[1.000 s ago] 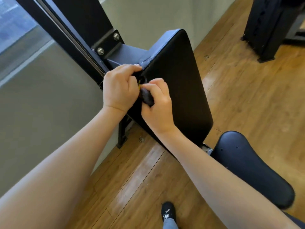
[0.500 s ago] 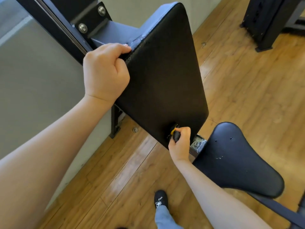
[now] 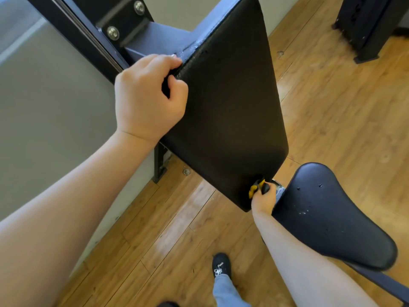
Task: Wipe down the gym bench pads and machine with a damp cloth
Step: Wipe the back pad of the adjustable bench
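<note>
A black back pad (image 3: 230,111) slopes down the middle of the head view, fixed to a dark machine frame (image 3: 124,25). My left hand (image 3: 148,96) grips the pad's upper left edge, fingers curled round it. My right hand (image 3: 264,199) is at the pad's bottom corner and holds a small black and yellow cloth (image 3: 257,187) against the pad. A black seat pad (image 3: 332,216) sits just to the right of that hand, with small marks on its surface.
Wooden floor (image 3: 332,107) runs all round. A grey wall panel (image 3: 51,107) fills the left. Another black machine base (image 3: 371,25) stands at the top right. My shoe (image 3: 221,265) and trouser leg are at the bottom centre.
My right hand has carried the cloth from the pad's upper left edge down to its bottom corner. My left hand has kept its grip on the top edge.
</note>
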A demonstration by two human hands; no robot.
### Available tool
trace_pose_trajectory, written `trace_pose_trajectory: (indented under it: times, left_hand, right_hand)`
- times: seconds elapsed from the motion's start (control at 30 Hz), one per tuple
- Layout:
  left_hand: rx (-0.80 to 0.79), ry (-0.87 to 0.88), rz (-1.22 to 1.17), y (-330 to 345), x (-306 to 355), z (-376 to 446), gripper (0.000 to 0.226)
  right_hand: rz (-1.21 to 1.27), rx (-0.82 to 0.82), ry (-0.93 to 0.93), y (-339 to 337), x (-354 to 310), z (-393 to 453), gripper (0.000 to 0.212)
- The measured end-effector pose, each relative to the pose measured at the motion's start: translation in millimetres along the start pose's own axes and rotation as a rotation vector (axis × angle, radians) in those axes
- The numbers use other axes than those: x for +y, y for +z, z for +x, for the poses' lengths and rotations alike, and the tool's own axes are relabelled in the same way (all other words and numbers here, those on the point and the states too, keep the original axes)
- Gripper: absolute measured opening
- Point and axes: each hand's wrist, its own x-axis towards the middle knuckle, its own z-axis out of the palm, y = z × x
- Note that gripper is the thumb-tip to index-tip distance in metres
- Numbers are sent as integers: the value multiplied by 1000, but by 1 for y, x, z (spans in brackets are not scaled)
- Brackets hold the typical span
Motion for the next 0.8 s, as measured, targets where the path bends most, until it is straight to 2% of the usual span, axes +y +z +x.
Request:
trace_pose_trajectory:
  times: [0.1, 0.17, 0.27, 0.37, 0.43, 0.5, 0.57, 0.67, 0.8]
  left_hand:
    - [-5, 2, 5, 0, -1, 0, 30]
    - [-6, 6, 7, 0, -1, 1, 30]
    - [-8, 5, 4, 1, -1, 0, 30]
    - [4, 1, 4, 1, -1, 0, 31]
    - [8, 4, 7, 0, -1, 0, 32]
    - [6, 5, 14, 0, 1, 0, 31]
    - [3, 6, 20, 1, 1, 0, 31]
    - [-3, 14, 19, 0, -1, 1, 26]
    - [-38, -19, 4, 0, -3, 3, 25]
  right_hand:
    - [-50, 16, 64, -3, 11, 16, 19]
    - [15, -2, 132, -6, 16, 24, 22]
    - [208, -118, 169, -9, 22, 25, 18]
    - [238, -281, 135, -14, 23, 14, 40]
    - [155, -290, 88, -18, 21, 8, 54]
    - [84, -208, 18, -22, 11, 3, 44]
    - [126, -175, -42, -23, -11, -4, 31]
    - [194, -203, -213, -24, -58, -21, 21]
    - [257, -287, -452, -28, -135, -59, 18]
